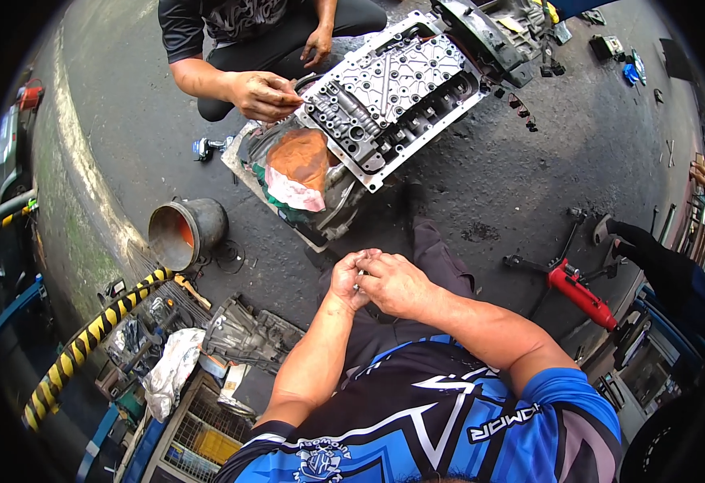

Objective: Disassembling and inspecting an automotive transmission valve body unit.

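Note:
My left hand [347, 282] and my right hand [396, 286] are drawn together in front of my body, fingers closed and touching. A small shiny bit shows between them, too hidden to name. Beyond them, an opened gearbox [469, 97] lies on the ground with its silver valve body [396, 80] facing up. Another person's hand [265, 95] pinches something tiny at the gearbox's left edge; that person's other hand [318, 47] rests by a knee. At the gearbox's near left corner are a brown-orange cloth [297, 154] and a pinkish-white rag [292, 191].
A metal bucket [217, 224] with orange inside stands at the left. Nearer are a yellow-black striped bar [86, 346], a white plastic bag [171, 374] and a grey metal housing [248, 334]. A red jack [579, 298] lies at the right on the dark, stained floor [481, 193].

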`<state>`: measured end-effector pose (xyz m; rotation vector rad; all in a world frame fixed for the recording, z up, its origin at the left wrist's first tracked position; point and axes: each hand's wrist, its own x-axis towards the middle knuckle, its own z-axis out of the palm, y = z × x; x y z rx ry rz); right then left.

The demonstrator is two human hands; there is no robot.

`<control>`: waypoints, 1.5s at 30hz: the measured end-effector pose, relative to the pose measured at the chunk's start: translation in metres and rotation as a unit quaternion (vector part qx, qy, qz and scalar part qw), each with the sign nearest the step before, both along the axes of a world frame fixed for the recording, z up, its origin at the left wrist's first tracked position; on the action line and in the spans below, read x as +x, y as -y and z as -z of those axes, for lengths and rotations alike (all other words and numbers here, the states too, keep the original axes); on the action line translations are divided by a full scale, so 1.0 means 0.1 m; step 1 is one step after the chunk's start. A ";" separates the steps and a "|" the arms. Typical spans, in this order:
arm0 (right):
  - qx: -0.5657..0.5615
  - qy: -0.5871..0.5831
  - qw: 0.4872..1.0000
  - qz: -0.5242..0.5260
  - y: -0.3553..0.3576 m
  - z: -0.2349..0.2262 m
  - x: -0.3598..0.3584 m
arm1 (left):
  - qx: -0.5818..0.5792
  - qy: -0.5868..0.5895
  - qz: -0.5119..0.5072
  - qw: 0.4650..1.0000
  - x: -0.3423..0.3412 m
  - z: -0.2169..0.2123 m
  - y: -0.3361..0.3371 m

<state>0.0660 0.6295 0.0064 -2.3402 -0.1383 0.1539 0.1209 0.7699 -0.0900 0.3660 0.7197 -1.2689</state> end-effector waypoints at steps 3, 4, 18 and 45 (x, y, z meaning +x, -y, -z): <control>0.006 -0.001 1.000 0.008 0.41 -0.05 -0.04 | -0.009 -0.014 0.007 1.000 -0.05 -0.07 0.44; 0.009 0.023 1.000 0.006 0.54 -0.05 -0.04 | -0.009 0.002 -0.004 1.000 -0.07 -0.09 0.57; 0.064 0.019 0.996 -0.054 1.30 -0.07 0.13 | 0.007 0.044 -0.045 0.998 0.10 -0.05 1.20; 0.482 -0.309 0.755 0.318 1.85 0.47 0.73 | 0.045 0.038 -0.020 0.998 -0.03 -0.20 0.98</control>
